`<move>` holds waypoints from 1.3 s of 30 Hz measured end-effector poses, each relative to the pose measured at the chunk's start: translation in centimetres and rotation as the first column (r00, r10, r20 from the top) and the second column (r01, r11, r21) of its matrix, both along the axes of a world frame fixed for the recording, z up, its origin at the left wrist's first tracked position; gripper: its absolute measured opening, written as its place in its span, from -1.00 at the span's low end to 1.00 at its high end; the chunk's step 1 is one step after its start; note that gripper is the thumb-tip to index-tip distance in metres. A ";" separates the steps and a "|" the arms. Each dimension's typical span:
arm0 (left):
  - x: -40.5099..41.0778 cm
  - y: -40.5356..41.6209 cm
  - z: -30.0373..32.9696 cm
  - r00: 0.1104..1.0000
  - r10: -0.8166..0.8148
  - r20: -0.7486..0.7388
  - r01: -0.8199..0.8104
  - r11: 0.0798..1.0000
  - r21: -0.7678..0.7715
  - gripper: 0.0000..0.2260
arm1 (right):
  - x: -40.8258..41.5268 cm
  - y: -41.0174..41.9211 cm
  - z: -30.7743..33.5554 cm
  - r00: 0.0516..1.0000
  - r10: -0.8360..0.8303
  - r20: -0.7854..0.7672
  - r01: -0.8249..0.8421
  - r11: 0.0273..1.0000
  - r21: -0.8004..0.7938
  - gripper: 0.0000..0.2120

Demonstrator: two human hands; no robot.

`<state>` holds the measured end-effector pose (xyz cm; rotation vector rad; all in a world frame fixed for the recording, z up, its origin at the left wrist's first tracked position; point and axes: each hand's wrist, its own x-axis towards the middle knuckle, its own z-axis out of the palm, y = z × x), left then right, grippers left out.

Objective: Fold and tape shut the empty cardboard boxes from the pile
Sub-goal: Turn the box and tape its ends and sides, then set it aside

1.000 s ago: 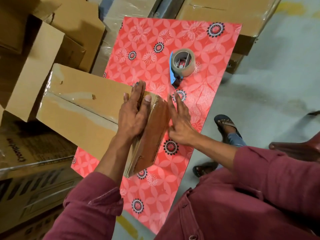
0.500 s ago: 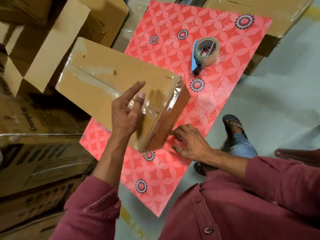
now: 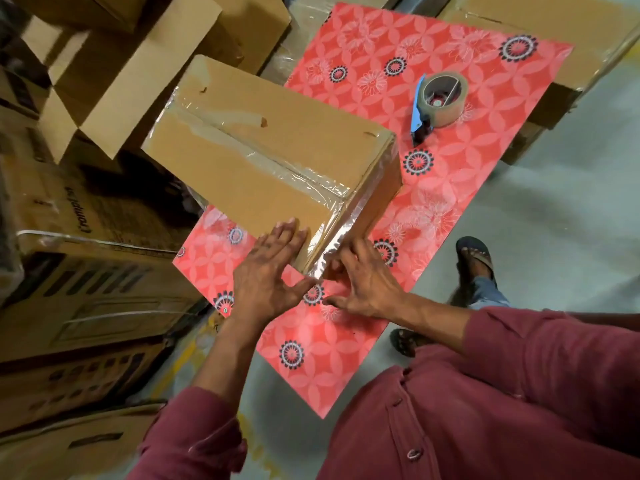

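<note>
From the head view, a taped box [image 3: 273, 157] is lying on the red flowered tabletop [image 3: 485, 161], its near corner between the two hands. The left hand [image 3: 268, 275] is resting flat, fingers straight, against the box's near side. The right hand [image 3: 360, 282] is pressing spread fingers on the shiny tape at that corner. A tape dispenser [image 3: 438, 100] is sitting well beyond the right hand.

The taped box [image 3: 277, 157] now lies flat on the table, both hands shifted to its near corner: left hand [image 3: 268, 271] atop, right hand [image 3: 363, 282] alongside.
</note>
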<state>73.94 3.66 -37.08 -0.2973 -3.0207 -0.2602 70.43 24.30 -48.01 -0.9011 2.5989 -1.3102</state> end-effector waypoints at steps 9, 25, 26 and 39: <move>0.5 1.9 -1.8 0.977 0.179 -0.115 -0.155 0.969 0.191 -0.41 | 0.3 0.2 0.3 1.000 0.012 0.018 -0.012 1.000 0.000 -0.47; 1.9 2.0 -4.3 0.925 0.109 -0.365 -0.046 0.983 0.178 -0.43 | 4.1 4.6 1.4 0.990 0.142 -0.014 -0.142 0.989 0.032 -0.35; 1.9 2.1 -4.3 0.924 0.124 -0.361 -0.056 0.979 0.195 -0.43 | 4.2 4.6 1.4 0.988 0.152 -0.016 -0.151 0.988 0.035 -0.35; 2.0 2.1 -4.3 0.929 0.109 -0.355 -0.042 0.981 0.190 -0.48 | 3.8 3.6 4.9 0.962 0.048 -0.270 -0.049 0.999 0.003 -0.20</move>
